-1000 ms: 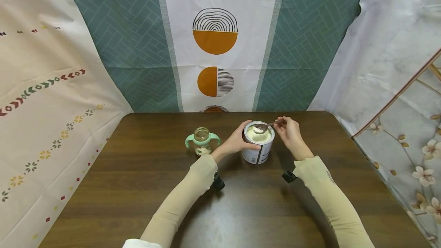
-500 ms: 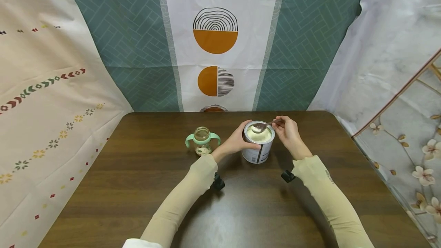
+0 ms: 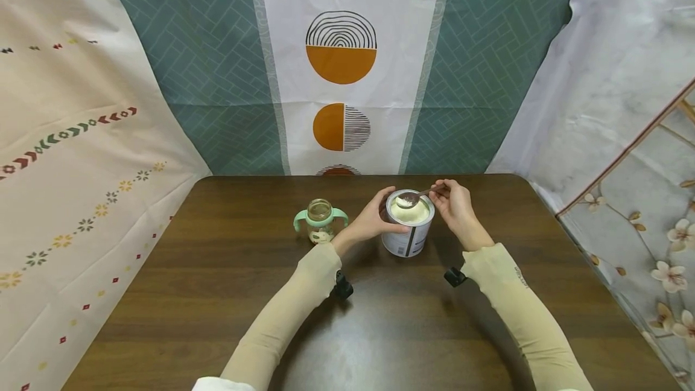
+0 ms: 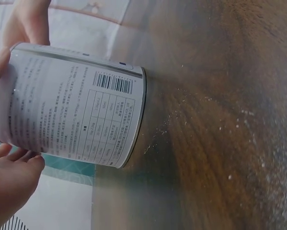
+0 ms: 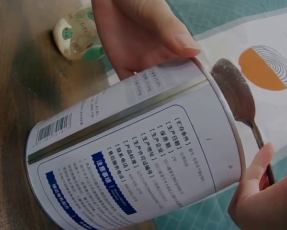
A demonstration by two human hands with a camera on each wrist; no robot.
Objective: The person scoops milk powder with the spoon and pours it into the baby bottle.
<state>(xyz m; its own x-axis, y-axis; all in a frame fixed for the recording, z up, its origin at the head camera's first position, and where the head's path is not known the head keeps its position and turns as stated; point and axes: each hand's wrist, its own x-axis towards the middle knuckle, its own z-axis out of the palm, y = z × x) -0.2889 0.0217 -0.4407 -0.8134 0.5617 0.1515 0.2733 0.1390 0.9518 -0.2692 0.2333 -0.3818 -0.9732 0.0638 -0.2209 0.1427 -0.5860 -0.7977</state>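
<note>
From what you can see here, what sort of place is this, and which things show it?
Probably a staged recording corner, not a real kitchen: patterned cloth backdrops hang on all sides of one wooden table, which bears only a powder tin and a handled bottle.

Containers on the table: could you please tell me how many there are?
2. The open powder tin stands mid-table, gripped by the left hand; the small green-handled bottle stands just to its left, apart from it. Nothing in these views suggests another is hidden.
</note>
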